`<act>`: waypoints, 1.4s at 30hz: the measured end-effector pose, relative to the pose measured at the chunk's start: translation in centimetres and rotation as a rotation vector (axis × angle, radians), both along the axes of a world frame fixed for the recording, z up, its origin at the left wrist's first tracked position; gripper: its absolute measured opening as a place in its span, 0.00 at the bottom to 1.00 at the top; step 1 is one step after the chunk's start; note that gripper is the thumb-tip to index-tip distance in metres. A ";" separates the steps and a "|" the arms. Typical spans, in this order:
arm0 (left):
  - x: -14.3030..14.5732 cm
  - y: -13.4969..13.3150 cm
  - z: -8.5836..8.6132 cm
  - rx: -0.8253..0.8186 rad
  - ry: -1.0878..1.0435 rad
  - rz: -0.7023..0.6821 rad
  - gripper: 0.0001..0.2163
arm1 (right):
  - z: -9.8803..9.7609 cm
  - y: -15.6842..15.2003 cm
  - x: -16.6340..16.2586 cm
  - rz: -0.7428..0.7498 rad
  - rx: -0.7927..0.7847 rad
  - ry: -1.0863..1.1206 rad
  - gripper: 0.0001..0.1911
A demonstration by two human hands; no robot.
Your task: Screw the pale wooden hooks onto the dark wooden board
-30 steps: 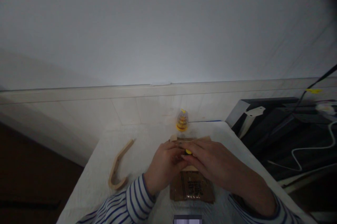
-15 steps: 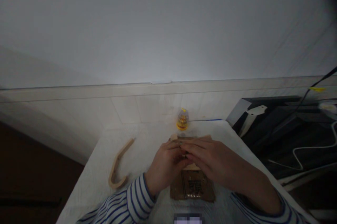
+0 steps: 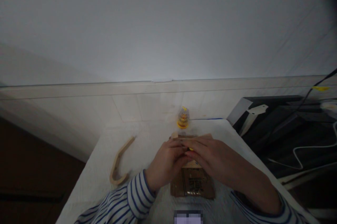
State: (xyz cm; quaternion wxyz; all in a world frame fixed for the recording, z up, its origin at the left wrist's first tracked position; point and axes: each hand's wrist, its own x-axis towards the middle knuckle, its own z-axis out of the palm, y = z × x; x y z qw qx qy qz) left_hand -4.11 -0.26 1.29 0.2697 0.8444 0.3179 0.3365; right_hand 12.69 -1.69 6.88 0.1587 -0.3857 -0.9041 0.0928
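My left hand (image 3: 168, 162) and my right hand (image 3: 209, 157) meet at the middle of the table, fingertips pinched together. Between them a bit of yellow (image 3: 191, 149) shows; the fingers hide the rest of what they hold. Under the hands lie pale wooden pieces (image 3: 191, 164), one edge sticking out behind the right fingers. These rest on a flattened piece of brown cardboard (image 3: 193, 183) with dark printing and shiny tape. Left of my hands a hook-shaped wooden piece (image 3: 116, 162) lies on the table.
A small clear container with a yellow base (image 3: 183, 118) stands at the table's back, near the wall. The white-covered table (image 3: 89, 185) meets dark panels (image 3: 284, 129) and a white cable (image 3: 296, 152) on the right. A phone-like device (image 3: 188, 218) shows at the bottom edge.
My hands stay together in nearly the same place, the fingers shifting slightly. The yellow bit now shows more clearly between them. The whole view has moved a little.
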 end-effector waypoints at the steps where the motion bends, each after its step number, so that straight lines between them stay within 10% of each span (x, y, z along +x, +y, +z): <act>1: 0.1 -0.1 0.0 -0.001 0.003 0.012 0.07 | 0.0 0.0 0.0 -0.001 -0.012 0.005 0.13; 8: 0.4 -0.4 -0.7 0.015 0.003 0.197 0.07 | 0.0 0.1 -0.2 -0.019 -0.046 -0.010 0.11; 42: -0.3 0.0 0.1 0.022 0.088 0.052 0.04 | -1.1 2.0 1.5 0.135 -0.217 0.205 0.14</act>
